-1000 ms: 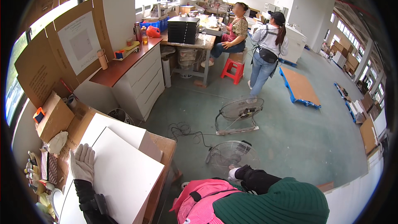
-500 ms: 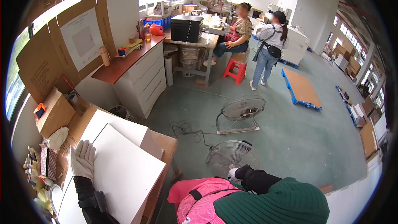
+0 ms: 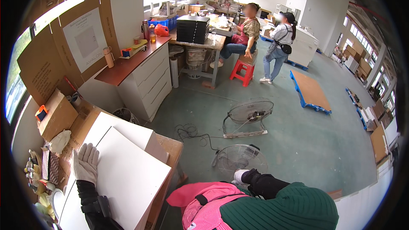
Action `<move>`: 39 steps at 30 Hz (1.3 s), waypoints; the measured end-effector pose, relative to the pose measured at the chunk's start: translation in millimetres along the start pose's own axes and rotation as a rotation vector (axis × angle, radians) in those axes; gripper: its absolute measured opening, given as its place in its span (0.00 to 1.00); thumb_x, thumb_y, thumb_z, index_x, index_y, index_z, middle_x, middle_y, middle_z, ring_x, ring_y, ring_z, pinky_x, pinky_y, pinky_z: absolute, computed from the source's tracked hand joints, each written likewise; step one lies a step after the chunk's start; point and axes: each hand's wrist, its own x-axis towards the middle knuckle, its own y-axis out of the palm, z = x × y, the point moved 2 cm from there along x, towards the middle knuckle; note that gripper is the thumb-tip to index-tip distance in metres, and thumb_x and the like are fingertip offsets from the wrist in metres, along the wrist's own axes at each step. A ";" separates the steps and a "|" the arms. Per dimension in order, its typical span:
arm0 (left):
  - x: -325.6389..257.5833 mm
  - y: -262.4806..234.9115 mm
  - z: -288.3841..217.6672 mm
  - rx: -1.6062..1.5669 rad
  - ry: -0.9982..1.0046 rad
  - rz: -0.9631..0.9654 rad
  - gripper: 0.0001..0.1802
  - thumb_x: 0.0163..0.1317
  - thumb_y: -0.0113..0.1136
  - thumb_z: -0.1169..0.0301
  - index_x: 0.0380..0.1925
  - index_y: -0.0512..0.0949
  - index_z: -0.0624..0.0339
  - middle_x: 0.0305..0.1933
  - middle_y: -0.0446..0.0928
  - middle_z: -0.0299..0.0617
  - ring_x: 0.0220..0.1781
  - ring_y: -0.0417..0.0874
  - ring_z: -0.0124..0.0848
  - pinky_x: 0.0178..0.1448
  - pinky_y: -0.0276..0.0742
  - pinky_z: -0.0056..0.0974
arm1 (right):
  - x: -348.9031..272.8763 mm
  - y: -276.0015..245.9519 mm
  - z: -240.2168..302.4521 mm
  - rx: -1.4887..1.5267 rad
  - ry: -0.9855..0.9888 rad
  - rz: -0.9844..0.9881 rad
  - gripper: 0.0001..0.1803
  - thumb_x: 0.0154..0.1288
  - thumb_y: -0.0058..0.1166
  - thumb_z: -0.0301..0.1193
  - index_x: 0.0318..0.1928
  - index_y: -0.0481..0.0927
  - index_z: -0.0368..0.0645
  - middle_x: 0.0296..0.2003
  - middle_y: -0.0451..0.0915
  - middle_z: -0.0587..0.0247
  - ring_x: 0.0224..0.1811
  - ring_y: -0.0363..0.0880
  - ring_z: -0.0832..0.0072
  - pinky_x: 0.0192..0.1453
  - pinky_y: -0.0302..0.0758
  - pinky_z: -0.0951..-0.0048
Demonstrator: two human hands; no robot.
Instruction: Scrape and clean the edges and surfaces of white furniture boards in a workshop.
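Note:
My left hand (image 3: 85,162), in a white work glove with a black sleeve, lies flat with fingers spread on the left edge of a large white board (image 3: 128,179). That board rests on a second white board (image 3: 123,130) on a cardboard-covered workbench (image 3: 172,145). At the bottom, over a pink cloth (image 3: 204,208) and a green knit sweater (image 3: 281,211), a black sleeve ends in a small white glove tip, my right hand (image 3: 239,175). It is mostly hidden, and I cannot tell whether it holds anything.
Two floor fans (image 3: 249,113) (image 3: 240,157) with a loose cable stand on the green floor right of the bench. A white drawer cabinet (image 3: 147,81) lies ahead. Two people are at a cluttered table (image 3: 213,38) by a red stool (image 3: 242,71). A blue pallet (image 3: 311,93) lies far right.
My left hand stays flat on the white board. The standing person at the back has shifted slightly beside the seated one.

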 end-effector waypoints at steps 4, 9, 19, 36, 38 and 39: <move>-0.2 2.1 0.9 -0.003 -0.002 0.006 0.36 0.70 0.47 0.48 0.62 0.64 0.71 0.65 0.68 0.58 0.66 0.71 0.46 0.69 0.69 0.47 | 0.2 3.9 -6.2 0.067 0.001 -0.004 0.19 0.60 0.58 0.48 0.36 0.86 0.43 0.28 0.84 0.56 0.32 0.85 0.61 0.40 0.79 0.60; -2.0 -0.4 -0.8 -0.001 -0.012 -0.004 0.35 0.70 0.47 0.47 0.62 0.65 0.70 0.65 0.68 0.56 0.67 0.70 0.44 0.69 0.69 0.46 | -13.7 -4.2 -1.8 0.175 -0.016 -0.022 0.21 0.62 0.56 0.48 0.34 0.85 0.41 0.26 0.84 0.56 0.32 0.85 0.62 0.40 0.79 0.61; 3.5 0.5 0.4 -0.010 -0.022 -0.009 0.35 0.69 0.47 0.47 0.61 0.67 0.68 0.64 0.69 0.54 0.67 0.70 0.43 0.69 0.69 0.46 | -3.8 -11.3 -7.9 0.189 0.027 -0.021 0.35 0.67 0.39 0.59 0.32 0.85 0.40 0.29 0.83 0.51 0.37 0.83 0.55 0.47 0.76 0.55; -4.5 -9.8 -2.7 0.001 0.004 0.001 0.38 0.68 0.49 0.46 0.64 0.63 0.70 0.67 0.65 0.57 0.68 0.68 0.46 0.70 0.68 0.46 | -102.5 -339.9 -90.2 0.444 -0.104 -1.505 0.36 0.60 0.57 0.47 0.62 0.70 0.37 0.54 0.77 0.42 0.55 0.78 0.53 0.59 0.73 0.60; 2.1 -1.6 1.4 0.008 -0.010 0.000 0.37 0.69 0.48 0.47 0.63 0.64 0.69 0.66 0.66 0.56 0.67 0.69 0.45 0.69 0.69 0.46 | -142.5 -406.8 -113.3 0.333 -0.110 -1.733 0.33 0.61 0.55 0.44 0.63 0.69 0.40 0.52 0.77 0.39 0.55 0.76 0.51 0.58 0.73 0.59; 7.2 3.0 5.5 0.004 -0.017 -0.005 0.35 0.69 0.48 0.47 0.62 0.65 0.69 0.66 0.66 0.55 0.67 0.70 0.44 0.69 0.70 0.46 | -162.3 -435.4 -129.9 0.217 -0.049 -1.830 0.33 0.61 0.54 0.43 0.64 0.68 0.40 0.48 0.78 0.39 0.52 0.77 0.48 0.55 0.74 0.57</move>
